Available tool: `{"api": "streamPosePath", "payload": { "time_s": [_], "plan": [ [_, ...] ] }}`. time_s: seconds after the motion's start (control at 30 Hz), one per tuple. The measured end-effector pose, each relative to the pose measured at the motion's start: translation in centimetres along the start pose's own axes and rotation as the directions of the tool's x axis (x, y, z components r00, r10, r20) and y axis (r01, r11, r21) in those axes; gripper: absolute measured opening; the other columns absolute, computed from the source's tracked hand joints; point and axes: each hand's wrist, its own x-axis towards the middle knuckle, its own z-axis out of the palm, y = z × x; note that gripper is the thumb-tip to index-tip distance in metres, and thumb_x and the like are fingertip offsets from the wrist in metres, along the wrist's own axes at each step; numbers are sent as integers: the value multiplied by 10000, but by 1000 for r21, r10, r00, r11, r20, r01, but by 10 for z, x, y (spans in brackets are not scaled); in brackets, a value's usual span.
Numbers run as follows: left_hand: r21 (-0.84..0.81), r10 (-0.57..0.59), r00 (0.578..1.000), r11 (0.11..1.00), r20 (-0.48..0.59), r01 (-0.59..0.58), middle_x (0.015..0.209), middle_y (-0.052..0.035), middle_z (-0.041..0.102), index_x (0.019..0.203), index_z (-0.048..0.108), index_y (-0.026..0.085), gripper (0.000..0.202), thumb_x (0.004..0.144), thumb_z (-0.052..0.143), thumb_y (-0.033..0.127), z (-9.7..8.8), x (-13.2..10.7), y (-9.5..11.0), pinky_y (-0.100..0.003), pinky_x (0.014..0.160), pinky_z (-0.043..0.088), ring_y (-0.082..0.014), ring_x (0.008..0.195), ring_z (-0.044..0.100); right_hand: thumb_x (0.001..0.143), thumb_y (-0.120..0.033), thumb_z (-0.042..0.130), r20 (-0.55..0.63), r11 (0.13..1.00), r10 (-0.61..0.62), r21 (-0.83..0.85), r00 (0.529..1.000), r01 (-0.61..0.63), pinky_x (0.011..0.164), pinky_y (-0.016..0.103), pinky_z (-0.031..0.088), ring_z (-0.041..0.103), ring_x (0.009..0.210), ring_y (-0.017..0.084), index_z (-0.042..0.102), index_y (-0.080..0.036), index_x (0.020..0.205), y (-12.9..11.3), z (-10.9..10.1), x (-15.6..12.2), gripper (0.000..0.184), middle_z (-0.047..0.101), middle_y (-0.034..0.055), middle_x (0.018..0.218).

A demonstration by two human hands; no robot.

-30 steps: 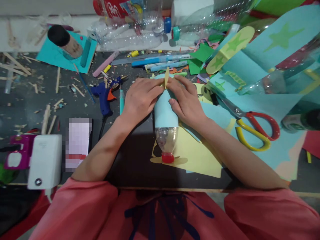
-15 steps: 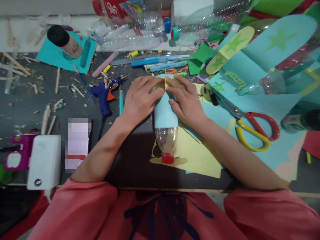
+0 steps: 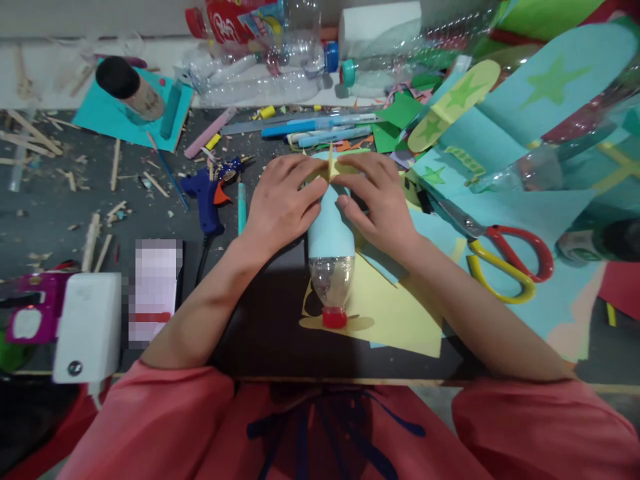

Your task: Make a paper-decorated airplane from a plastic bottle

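A clear plastic bottle (image 3: 330,257) with a red cap lies on the dark table, wrapped in light blue paper, its cap toward me. My left hand (image 3: 283,203) and my right hand (image 3: 375,200) press on the bottle's far end from both sides. Their fingers are closed on a small yellow paper fin (image 3: 331,163) that stands on top of the blue wrap. Yellow paper sheets (image 3: 395,307) lie under the bottle.
Red-and-yellow scissors (image 3: 500,257) lie to the right on blue paper. A blue glue gun (image 3: 207,193) and a teal pen sit to the left. Markers, empty bottles (image 3: 260,73), wood sticks and paper scraps crowd the far side. A white box (image 3: 87,327) stands near left.
The yellow fin has been pressed lower onto the bottle, and both hands have shifted slightly around it. The view has tilted a little.
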Motion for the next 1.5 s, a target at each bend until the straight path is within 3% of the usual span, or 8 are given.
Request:
{"api": "streamPosePath", "payload": {
  "time_s": [0.2,0.63,0.8,1.0,1.23,1.3,1.4,1.5],
  "plan": [
    [-61,-66,997,996,-36,64,1374,-48,607,1100,569,284,216,974,398,321,8,-3,4,-487,1107,390,-271,1335,511,983,-578,378,-26,997,63,-43,998,-64,976,546,481,611,1071,304,633,-254,977,-5,-3,17,412,647,91,1002],
    [-286,-253,956,936,-148,204,1352,-80,563,1213,439,315,316,911,509,249,19,-5,5,-447,1094,459,-224,1328,525,979,-332,442,42,976,161,-155,986,-152,866,504,513,610,978,308,578,-233,940,-3,3,38,173,623,98,904],
    [-376,-273,957,901,-101,218,1483,-119,481,1416,224,326,560,934,505,280,26,-3,0,-428,1083,468,-228,1390,482,981,-297,388,12,985,145,-94,989,-143,785,455,527,622,944,298,567,-238,1030,-12,-13,16,195,628,100,938],
    [-360,-285,958,898,-37,254,1497,-88,483,1453,256,347,558,959,505,426,19,-6,-6,-415,1019,511,-240,1321,526,982,-285,413,-53,986,150,-59,987,-153,678,388,522,644,816,256,564,-255,1007,-43,-38,-28,156,656,85,913],
    [-398,-365,931,854,0,335,1394,-58,560,1352,387,303,505,943,508,572,23,-6,-7,-368,868,560,-230,1213,577,950,-162,425,74,994,-105,1,992,105,802,407,566,683,957,250,574,-219,985,-50,-40,-29,163,739,90,1001],
    [-401,-344,939,860,-3,314,1371,-63,581,1342,403,292,505,943,501,585,16,-6,-8,-368,865,560,-228,1188,596,920,-115,455,68,984,-179,-3,981,180,812,418,576,685,971,256,571,-209,972,-48,-37,-28,158,750,97,1000],
    [-327,-327,943,899,-60,291,1288,-67,640,1295,474,287,457,954,463,590,-13,-15,-21,-371,827,560,-219,1078,649,883,-78,483,60,974,-225,-22,973,226,820,429,586,684,1002,259,575,-217,943,-45,-31,-31,178,753,98,1041],
    [-2,-455,887,890,-79,457,991,-74,710,999,609,242,375,909,511,592,-53,-34,-47,-397,729,550,-217,808,654,869,-89,510,81,979,-200,-17,976,202,797,412,593,671,1049,242,584,-252,900,-46,-26,-34,182,739,67,1099]
  ]
}}
